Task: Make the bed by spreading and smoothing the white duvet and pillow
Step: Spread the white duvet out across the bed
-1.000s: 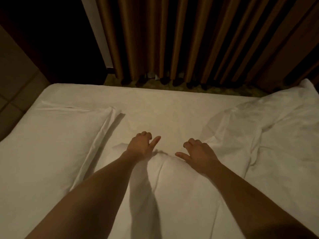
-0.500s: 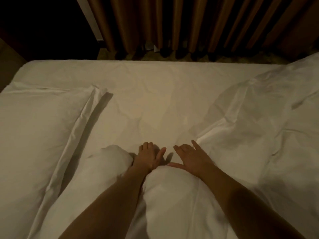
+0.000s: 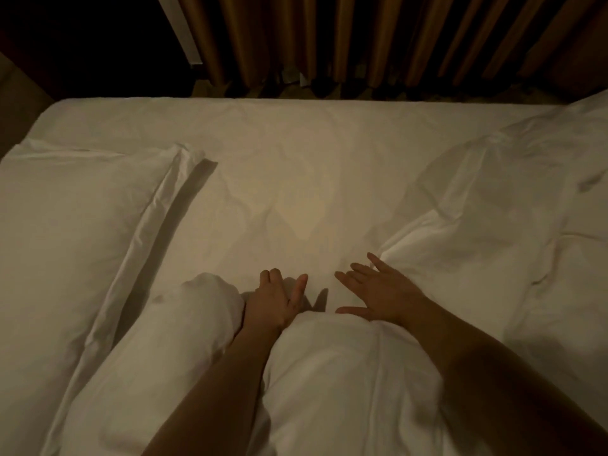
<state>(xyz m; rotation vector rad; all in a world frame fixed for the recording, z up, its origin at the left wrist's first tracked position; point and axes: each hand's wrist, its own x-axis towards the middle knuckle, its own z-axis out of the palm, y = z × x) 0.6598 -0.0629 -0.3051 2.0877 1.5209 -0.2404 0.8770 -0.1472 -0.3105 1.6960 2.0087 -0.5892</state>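
Note:
A white pillow (image 3: 75, 225) lies flat at the left of the bed. The white duvet (image 3: 493, 225) is bunched along the right side, and a puffy fold of it (image 3: 329, 373) reaches under my forearms. My left hand (image 3: 273, 301) presses into a dip in that fold, fingers partly curled, thumb out. My right hand (image 3: 381, 294) lies flat with fingers spread at the fold's far edge, holding nothing. The bare white sheet (image 3: 279, 176) stretches beyond both hands.
Brown pleated curtains (image 3: 362, 37) hang past the far edge of the mattress, above a strip of patterned floor (image 3: 329, 87). A dark wall and a pale vertical frame (image 3: 177, 28) stand at the upper left.
Both hands have slid toward me and closer together over the duvet fold. My right hand has flattened with fingers spread. The fold beside my left wrist has puffed up.

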